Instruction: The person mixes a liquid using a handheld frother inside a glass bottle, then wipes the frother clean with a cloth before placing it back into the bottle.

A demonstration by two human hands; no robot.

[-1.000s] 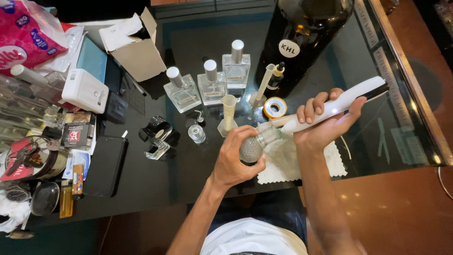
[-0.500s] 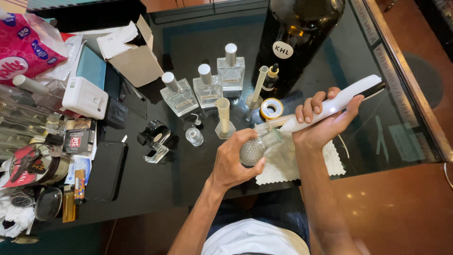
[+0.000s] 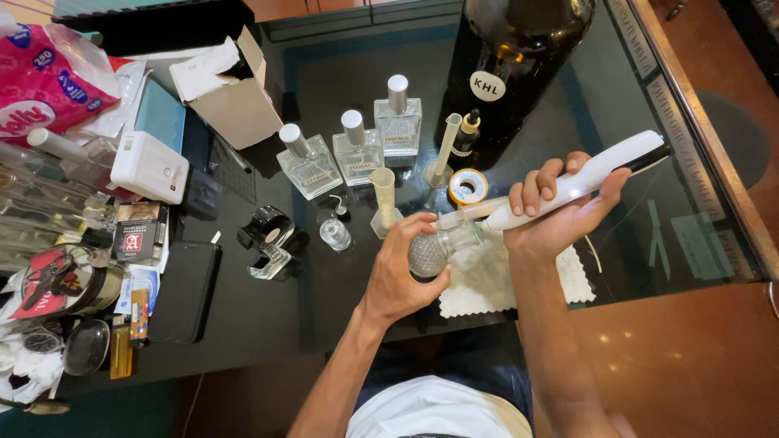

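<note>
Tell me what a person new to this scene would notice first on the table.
At the centre, the left hand holds a small round glass bottle while the right hand points a white pen-shaped tool at its neck, above a white cloth. Behind them stands a big dark bottle, with three square clear bottles in a row to its left.

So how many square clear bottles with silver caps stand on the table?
3, in a row behind the hands: left bottle, middle bottle, right bottle beside the big dark bottle. None seems hidden.

Three square perfume bottles, big dark bottle, cardboard box, black phone
</note>
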